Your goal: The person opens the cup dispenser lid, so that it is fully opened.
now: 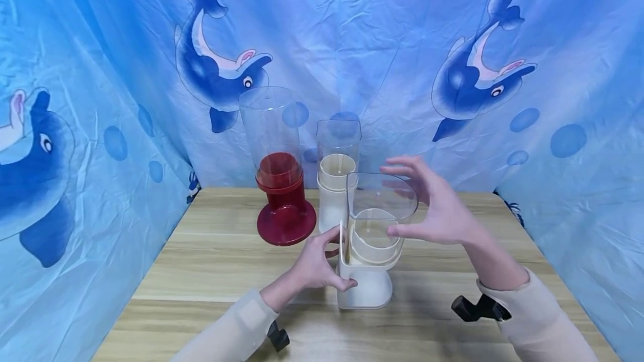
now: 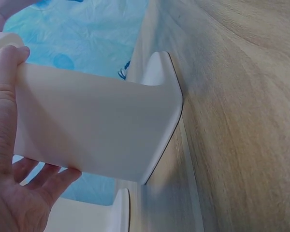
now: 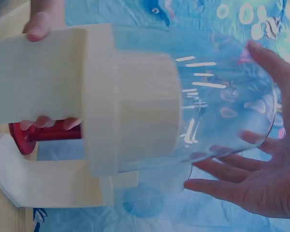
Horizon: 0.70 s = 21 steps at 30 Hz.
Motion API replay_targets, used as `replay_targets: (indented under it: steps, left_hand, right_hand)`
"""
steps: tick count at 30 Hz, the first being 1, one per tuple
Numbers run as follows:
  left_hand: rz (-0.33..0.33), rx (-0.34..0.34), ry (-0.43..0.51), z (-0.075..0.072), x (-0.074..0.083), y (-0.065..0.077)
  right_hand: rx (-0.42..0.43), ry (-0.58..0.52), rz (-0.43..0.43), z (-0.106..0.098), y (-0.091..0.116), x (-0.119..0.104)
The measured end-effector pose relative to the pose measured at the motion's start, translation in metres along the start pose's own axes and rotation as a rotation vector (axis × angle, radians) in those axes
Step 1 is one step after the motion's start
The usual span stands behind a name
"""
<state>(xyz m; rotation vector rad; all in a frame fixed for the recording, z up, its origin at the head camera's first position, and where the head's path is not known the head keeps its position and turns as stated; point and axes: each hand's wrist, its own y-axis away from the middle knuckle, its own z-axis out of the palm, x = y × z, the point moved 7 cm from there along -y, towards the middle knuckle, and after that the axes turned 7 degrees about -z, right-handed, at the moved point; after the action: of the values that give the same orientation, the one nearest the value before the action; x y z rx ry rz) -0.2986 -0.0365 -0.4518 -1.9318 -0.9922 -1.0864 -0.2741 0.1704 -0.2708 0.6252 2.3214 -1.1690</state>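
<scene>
In front of me a white dispenser [image 1: 365, 288] stands upright on the wooden table, with a cream ring in its collar and a clear container [image 1: 380, 197] on top. My left hand [image 1: 322, 264] grips its stand on the left side, thumb on the near edge and fingers curled behind, as the left wrist view also shows. Spread around the clear container is my right hand [image 1: 437, 205]; its thumb lies at the near wall and its fingers reach past the far side. In the right wrist view, some fingers [image 3: 227, 186] stay splayed and straight beside the container's wall.
Behind stands a second white dispenser [image 1: 330, 205] with a clear top. To its left is a red dispenser [image 1: 285, 218] with a round base and tall clear cylinder. A blue dolphin-print curtain [image 1: 352, 38] surrounds the back and sides of the table [image 1: 211, 272].
</scene>
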Motion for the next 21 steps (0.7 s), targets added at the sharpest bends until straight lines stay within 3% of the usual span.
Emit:
replay_targets:
  steps: [5, 11, 21]
  left_hand:
    - [0.016, 0.004, -0.027, 0.000, 0.000, -0.001]
    - [0.037, 0.010, -0.051, 0.001, 0.001, -0.004]
    - [0.003, 0.014, -0.049, 0.001, -0.003, -0.004]
  right_hand:
    - [-0.103, 0.085, 0.062, 0.005, -0.007, -0.004]
    - [-0.069, 0.104, 0.077, 0.006, -0.006, -0.008]
    - [-0.079, 0.217, 0.046, 0.006, -0.008, -0.018]
